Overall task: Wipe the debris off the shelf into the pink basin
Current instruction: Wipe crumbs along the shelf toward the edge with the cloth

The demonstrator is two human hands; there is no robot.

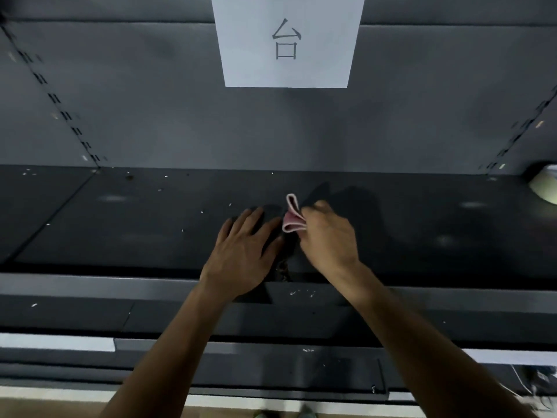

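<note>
Two hands over the shelf (120,230) — left hand (241,251) fingers spread, right hand (328,239) fingers pinching a folded pink cloth (291,217).

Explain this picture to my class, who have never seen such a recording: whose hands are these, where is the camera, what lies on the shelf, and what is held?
There is no machine here: a person works with bare hands, and one camera worn on the head looks down at them. The right hand grips a folded pink cloth. The left hand is open, fingers straight, over the dark shelf. Small white specks of debris lie scattered on it. A paper sign hangs on the back panel.
</note>
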